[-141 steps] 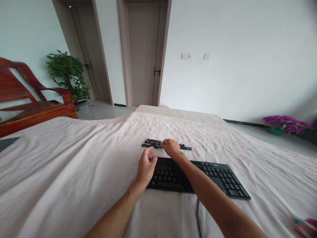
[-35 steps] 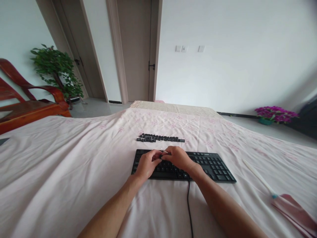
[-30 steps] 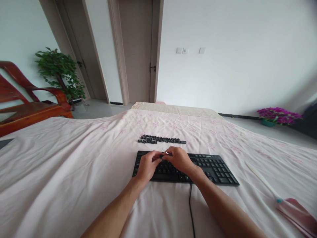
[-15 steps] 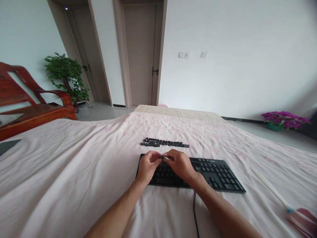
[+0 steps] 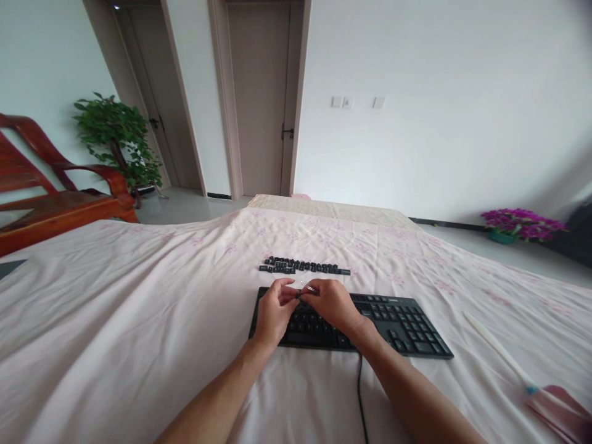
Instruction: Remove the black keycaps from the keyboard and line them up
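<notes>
A black keyboard point(image 5: 398, 320) lies on the pink floral cloth, its cable running toward me. Over its left half, my left hand point(image 5: 276, 311) pinches a small black keycap point(image 5: 299, 295) between thumb and fingertips. My right hand point(image 5: 333, 303) meets it there, its closed fingers around a thin wire tool point(image 5: 311, 287) whose loop shows above the fingertips. Behind the keyboard, loose black keycaps point(image 5: 303, 266) lie in uneven rows. The hands hide part of the keyboard's upper left.
On the cloth point(image 5: 139, 320) at the right lies a pale stick point(image 5: 499, 348) with a pink flap at its end. A dark flat object point(image 5: 10, 267) shows at the left edge. Beyond are a wooden chair point(image 5: 65, 213), a green plant point(image 5: 115, 135) and purple flowers point(image 5: 522, 223).
The view has shifted slightly. The wire tool has tilted in my right fingers, and my hands stay together over the keyboard.
</notes>
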The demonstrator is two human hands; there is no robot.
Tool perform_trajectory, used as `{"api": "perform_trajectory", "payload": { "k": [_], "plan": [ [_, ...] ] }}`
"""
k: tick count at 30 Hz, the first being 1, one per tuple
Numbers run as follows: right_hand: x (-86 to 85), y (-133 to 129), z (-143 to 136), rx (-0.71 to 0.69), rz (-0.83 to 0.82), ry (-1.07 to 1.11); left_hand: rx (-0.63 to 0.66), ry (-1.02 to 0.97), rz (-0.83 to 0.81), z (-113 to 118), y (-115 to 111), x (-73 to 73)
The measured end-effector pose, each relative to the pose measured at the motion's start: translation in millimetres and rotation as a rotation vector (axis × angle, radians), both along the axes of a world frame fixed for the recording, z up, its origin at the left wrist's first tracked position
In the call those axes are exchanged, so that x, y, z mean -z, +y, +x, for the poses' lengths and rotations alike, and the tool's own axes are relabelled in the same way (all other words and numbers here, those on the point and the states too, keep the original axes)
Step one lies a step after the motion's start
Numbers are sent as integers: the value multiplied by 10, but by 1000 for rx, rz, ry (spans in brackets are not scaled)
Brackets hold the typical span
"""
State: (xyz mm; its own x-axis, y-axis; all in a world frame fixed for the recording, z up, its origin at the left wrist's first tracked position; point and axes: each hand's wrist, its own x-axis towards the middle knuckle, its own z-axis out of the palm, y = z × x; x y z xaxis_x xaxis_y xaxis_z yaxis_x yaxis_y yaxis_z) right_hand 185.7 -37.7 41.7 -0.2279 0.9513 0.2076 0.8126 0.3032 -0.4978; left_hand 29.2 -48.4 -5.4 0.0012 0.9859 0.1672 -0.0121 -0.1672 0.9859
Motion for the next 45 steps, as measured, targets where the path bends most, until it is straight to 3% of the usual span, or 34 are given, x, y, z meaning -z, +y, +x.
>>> {"api": "perform_trajectory", "payload": {
  "k": [9, 16, 21, 32, 45],
  "plan": [
    [-62, 96, -21, -23, 15, -113, -88, 49, 62, 5, 41, 77],
    [-30, 594, 10, 206, -106, -155, -97, 221, 117, 18, 28, 70],
    [77, 813, -79, 259, -123, -267, -52, 338, 175, 16, 41, 84],
    [220, 917, -145, 236, -107, -294, -36, 400, 201, 24, 38, 78],
    [218, 904, -147, 239, -99, -298, -44, 417, 209, 23, 38, 83]
  ]
}}
